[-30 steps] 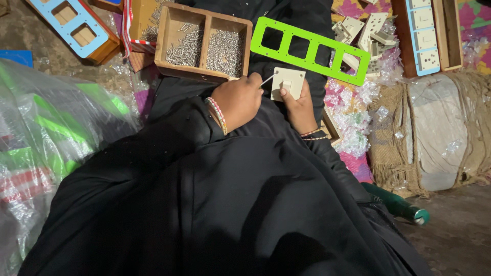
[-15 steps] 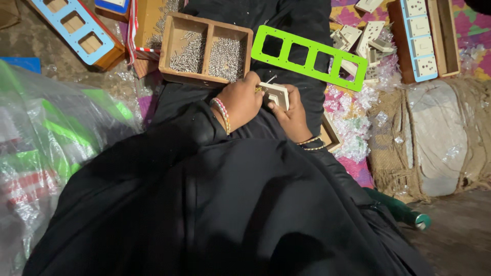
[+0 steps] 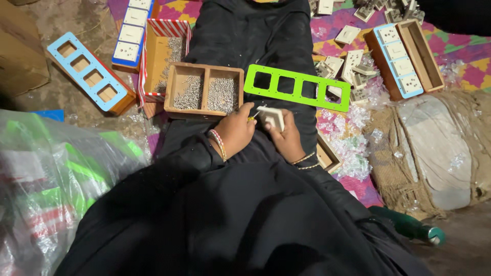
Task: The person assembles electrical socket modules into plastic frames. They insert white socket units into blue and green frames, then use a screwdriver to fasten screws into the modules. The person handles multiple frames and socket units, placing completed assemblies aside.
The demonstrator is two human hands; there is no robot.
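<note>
Resting on the lap just below the green frame [image 3: 297,87], a small white switch module [image 3: 271,117] is being gripped by the right hand [image 3: 287,139], while the left hand [image 3: 235,130] is pinching a thin tool against it, with the wooden screw tray [image 3: 203,92] sitting left of that frame.

The two-compartment tray [image 3: 203,91] lies on the lap ahead of the left hand [image 3: 236,130]; the five-hole frame [image 3: 297,87] lies right of it, just beyond the switch module [image 3: 271,117], probably gripped by the right hand [image 3: 286,139]
</note>
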